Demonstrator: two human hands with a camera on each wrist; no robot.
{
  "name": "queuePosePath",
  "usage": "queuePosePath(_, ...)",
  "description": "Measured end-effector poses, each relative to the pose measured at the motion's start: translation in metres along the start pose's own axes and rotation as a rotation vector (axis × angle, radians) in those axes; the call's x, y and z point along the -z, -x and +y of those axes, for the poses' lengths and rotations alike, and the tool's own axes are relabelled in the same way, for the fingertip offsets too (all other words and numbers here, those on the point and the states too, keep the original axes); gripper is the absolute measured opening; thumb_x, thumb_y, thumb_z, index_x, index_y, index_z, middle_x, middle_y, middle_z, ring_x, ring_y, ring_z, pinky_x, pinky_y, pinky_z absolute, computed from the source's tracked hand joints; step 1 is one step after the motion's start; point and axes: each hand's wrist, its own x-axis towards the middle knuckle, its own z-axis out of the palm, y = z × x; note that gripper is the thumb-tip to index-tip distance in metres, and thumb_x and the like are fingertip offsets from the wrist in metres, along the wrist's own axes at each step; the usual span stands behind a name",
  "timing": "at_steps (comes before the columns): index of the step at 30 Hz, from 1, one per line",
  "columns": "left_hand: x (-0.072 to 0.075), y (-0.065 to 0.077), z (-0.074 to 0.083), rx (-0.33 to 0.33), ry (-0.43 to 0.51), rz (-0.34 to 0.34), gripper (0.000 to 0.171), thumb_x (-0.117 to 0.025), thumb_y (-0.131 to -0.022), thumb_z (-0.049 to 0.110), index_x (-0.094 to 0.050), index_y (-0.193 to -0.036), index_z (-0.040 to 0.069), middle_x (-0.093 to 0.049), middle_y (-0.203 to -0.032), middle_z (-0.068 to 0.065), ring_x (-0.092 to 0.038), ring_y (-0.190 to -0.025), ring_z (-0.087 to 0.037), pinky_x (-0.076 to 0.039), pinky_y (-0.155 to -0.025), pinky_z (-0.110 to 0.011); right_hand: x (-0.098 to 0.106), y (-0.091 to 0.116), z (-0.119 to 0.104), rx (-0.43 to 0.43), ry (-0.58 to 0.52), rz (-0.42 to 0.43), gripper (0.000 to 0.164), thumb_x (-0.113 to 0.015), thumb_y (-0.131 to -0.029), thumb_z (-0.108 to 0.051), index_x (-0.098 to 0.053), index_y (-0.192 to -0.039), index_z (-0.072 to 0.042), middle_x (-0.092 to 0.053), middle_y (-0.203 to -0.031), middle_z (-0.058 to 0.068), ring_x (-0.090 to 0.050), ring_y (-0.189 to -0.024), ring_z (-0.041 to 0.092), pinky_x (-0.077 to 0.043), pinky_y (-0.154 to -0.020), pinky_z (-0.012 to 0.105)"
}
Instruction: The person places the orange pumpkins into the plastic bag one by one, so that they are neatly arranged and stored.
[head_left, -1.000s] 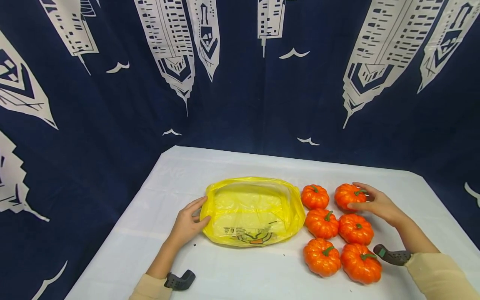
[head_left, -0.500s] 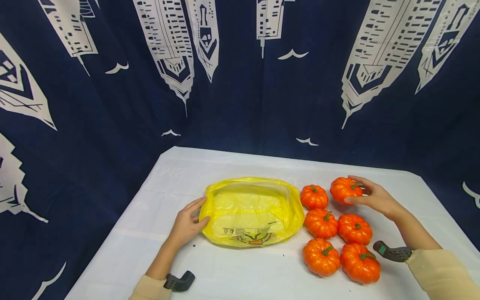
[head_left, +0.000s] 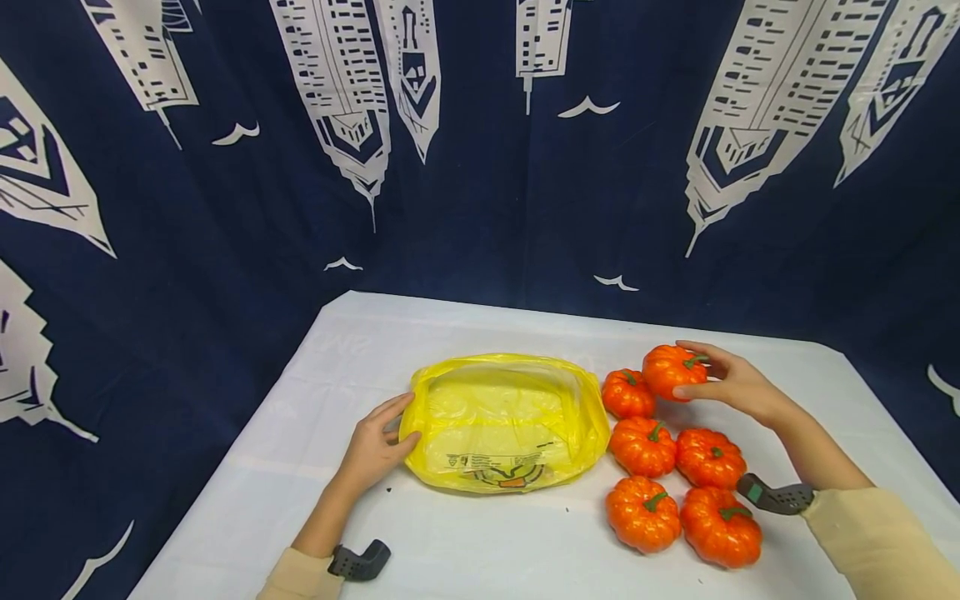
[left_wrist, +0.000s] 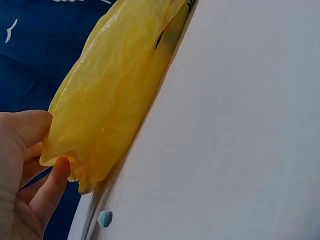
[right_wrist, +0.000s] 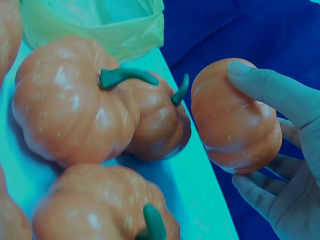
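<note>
Notably, the right hand (head_left: 733, 383) curls round a pumpkin (head_left: 667, 372), but the yellow bag (head_left: 491, 404) left of its fingers may buckle if bumped, the left hand (head_left: 377, 443), fingers parted, merely touching it.

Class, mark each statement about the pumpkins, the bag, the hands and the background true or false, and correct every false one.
1. The right hand holds a glossy, ribbed orange pumpkin with a green stem. True.
2. The left hand touches the thin yellow plastic bag. True.
3. In the head view, the bag lies to the right of the pumpkins. False: it lies to their left.
4. Three pumpkins show inside the bag. False: none shows inside it.
5. Five other orange pumpkins sit on the white-covered table. True.
6. The background behind the table is plain red. False: a dark blue fabric backdrop with white building shapes hangs there.
</note>
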Motion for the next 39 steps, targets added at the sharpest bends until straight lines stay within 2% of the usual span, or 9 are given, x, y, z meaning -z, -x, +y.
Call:
queuePosePath(4, 0.000, 0.000, 0.001, -0.008, 0.001, 0.002, 0.064, -0.074, -0.082, -0.003, -0.050, -0.141, 0.001, -0.045, -0.142, -0.022, -0.063, -0.108, -0.038, -0.059, -0.079, -0.027, -0.002, -0.003, -0.007, 0.007, -0.001, -0.004, 0.078, -0.071, -0.089, -0.030, -0.031, -0.150, -0.002, -0.046, -0.135, 0.029, -0.049, -0.116, 0.043, -0.053, -0.090, 0.051)
queuePosePath(10, 0.000, 0.000, 0.001, -0.020, -0.005, 0.003, 0.063, -0.074, -0.083, -0.002, -0.050, -0.141, 0.000, -0.045, -0.143, -0.022, -0.062, -0.109, -0.038, -0.059, -0.079, -0.027, -0.008, -0.007, -0.019, 0.017, -0.006, -0.007, 0.076, -0.072, -0.089, -0.028, -0.034, -0.149, -0.002, -0.048, -0.134, 0.027, -0.052, -0.111, 0.039, -0.053, -0.085, 0.039)
queuePosePath(18, -0.001, 0.000, 0.002, -0.008, -0.017, 0.004, 0.062, -0.074, -0.083, 0.000, -0.050, -0.141, 0.001, -0.045, -0.143, -0.021, -0.062, -0.109, -0.037, -0.058, -0.080, -0.026, -0.017, -0.012, -0.036, 0.056, -0.039, -0.022, 0.075, -0.072, -0.088, -0.025, -0.035, -0.149, -0.003, -0.051, -0.133, 0.025, -0.052, -0.114, 0.039, -0.053, -0.091, 0.052)
queuePosePath(34, -0.001, 0.000, 0.002, -0.005, -0.018, 0.004, 0.061, -0.073, -0.084, -0.001, -0.050, -0.140, 0.000, -0.045, -0.143, -0.021, -0.062, -0.109, -0.037, -0.058, -0.080, -0.026, -0.043, -0.024, -0.068, 0.111, -0.077, -0.080, 0.078, -0.078, -0.084, -0.026, -0.039, -0.148, -0.005, -0.055, -0.130, 0.021, -0.055, -0.113, 0.037, -0.055, -0.090, 0.048)
queuePosePath(39, 0.000, 0.000, 0.002, -0.010, -0.023, 0.007, 0.061, -0.073, -0.084, -0.001, -0.050, -0.140, 0.000, -0.045, -0.143, -0.021, -0.063, -0.109, -0.036, -0.059, -0.080, -0.027, -0.052, -0.029, -0.075, 0.140, -0.100, -0.098, 0.076, -0.078, -0.083, -0.024, -0.041, -0.146, -0.004, -0.055, -0.131, 0.020, -0.054, -0.114, 0.036, -0.055, -0.092, 0.044)
